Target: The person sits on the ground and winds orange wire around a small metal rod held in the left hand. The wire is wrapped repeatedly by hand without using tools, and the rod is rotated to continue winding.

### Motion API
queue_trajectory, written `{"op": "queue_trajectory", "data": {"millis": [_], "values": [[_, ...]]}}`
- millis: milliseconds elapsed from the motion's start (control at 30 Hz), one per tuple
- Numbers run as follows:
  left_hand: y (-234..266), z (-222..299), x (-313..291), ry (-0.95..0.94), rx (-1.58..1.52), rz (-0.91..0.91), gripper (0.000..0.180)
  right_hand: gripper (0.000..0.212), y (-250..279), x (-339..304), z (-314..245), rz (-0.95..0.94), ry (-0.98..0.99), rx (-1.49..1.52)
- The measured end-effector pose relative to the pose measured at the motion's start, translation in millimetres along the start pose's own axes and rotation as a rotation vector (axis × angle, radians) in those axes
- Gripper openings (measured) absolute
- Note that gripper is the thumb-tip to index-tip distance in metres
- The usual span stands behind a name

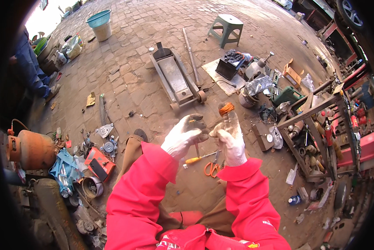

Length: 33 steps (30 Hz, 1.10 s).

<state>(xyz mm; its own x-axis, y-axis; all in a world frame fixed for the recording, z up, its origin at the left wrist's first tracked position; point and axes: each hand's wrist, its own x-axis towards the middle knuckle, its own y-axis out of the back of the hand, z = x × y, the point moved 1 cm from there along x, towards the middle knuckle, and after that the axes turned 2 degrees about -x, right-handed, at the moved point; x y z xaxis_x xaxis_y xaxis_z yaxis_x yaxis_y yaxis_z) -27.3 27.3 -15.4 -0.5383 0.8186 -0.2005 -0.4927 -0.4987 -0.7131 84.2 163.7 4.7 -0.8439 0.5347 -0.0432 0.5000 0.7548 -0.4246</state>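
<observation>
In front of me my left hand is raised with its fingers curled. A small yellowish trace shows at its fingers, but what it grips, if anything, I cannot make out. Beside it, a little apart, my right hand is upright with its thumb bent inward. A bundle of orange cord is wound about its fingertips. Both palms look dark with grime. On the ground below lie orange-handled scissors and a screwdriver with a yellow handle.
A floor jack stands ahead, near a green stool. To the right is a metal rack of tools and parts. An orange gas cylinder and a phone on a red box lie left. A person's legs show far left.
</observation>
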Motion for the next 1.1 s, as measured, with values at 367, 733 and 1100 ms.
{"op": "queue_trajectory", "data": {"millis": [367,733,1100], "values": [[15,18,-7,-0.043,0.199,0.049,0.047,0.033,-15,17,1,-0.347,0.611,-1.377],[13,11,-4,-0.082,0.466,0.170,0.042,0.018,-13,12,8,-0.207,0.629,-1.419],[13,-3,2,0.058,-0.012,0.358,0.036,0.023,-1,0,6,-0.204,-0.124,-0.335]]}}
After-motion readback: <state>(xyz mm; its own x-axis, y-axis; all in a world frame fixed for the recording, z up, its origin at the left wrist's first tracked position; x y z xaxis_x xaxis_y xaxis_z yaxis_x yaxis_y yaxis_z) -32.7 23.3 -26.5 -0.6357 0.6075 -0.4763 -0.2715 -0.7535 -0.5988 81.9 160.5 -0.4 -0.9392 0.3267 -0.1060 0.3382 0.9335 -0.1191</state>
